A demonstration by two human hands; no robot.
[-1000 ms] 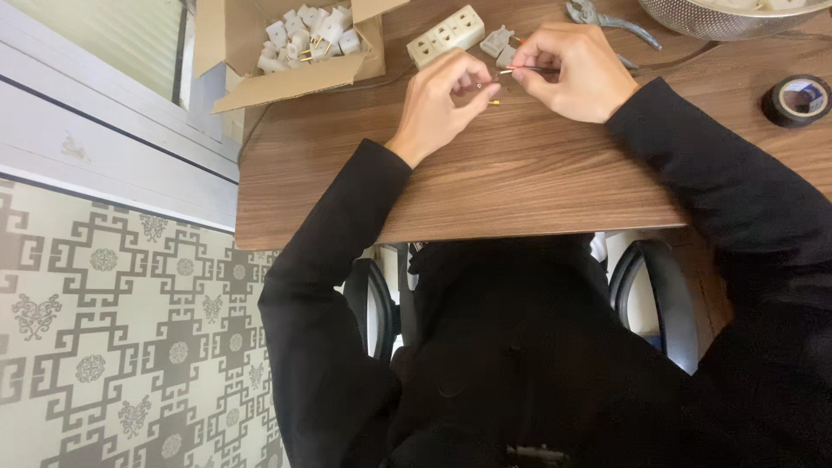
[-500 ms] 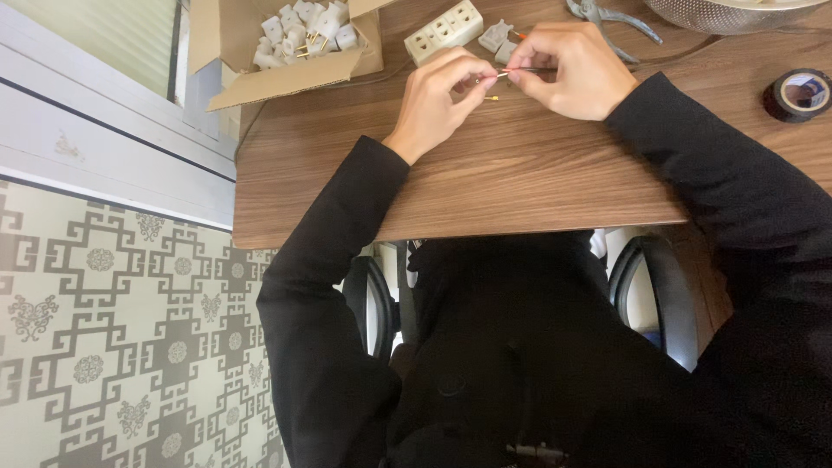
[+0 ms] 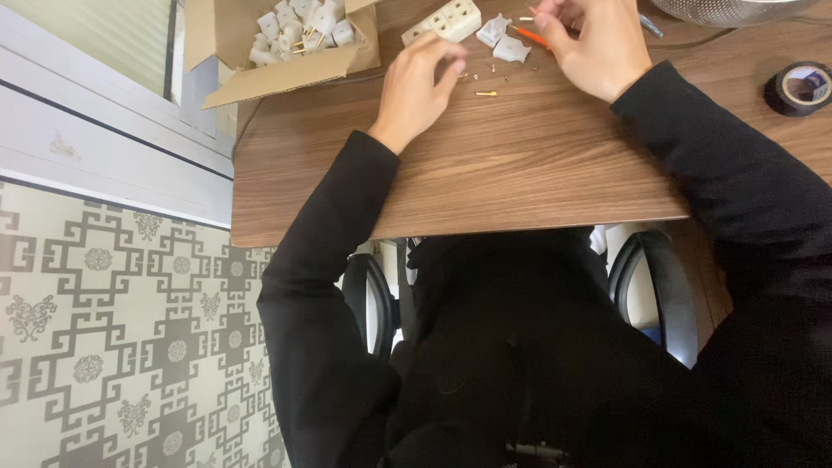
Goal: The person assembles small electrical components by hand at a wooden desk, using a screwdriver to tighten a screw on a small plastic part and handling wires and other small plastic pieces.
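A: Where do your hands sit on the wooden table (image 3: pixel 520 165)?

B: Both are up near its far edge; your left hand (image 3: pixel 416 87) rests palm down with the fingers curled, the tips just beside a small brass pin (image 3: pixel 486 94) and a few tiny screws (image 3: pixel 496 73) lying loose on the wood; I cannot tell whether anything is pinched under those fingers.

A: And your right hand?

B: Your right hand (image 3: pixel 598 48) hovers further along the far edge, fingers bent; an orange-handled screwdriver (image 3: pixel 530 36) pokes out from beneath them, but whether you grasp it or only cover it I cannot tell.

A: What lies between your hands?

B: Two white plug halves (image 3: pixel 503 39), touching each other; just beyond your left hand lies a white socket strip (image 3: pixel 444 21), close to the far edge.

A: The containers?

B: An open cardboard box (image 3: pixel 277 74) stands at the far left corner of the table, flaps spread; inside it is a heap of white plugs (image 3: pixel 299 26) with brass pins showing; at the far edge on your right, a metal mesh bowl (image 3: pixel 728 9) is cut off by the frame, its contents hidden; a roll of black tape (image 3: pixel 802 87) sits near the right edge.
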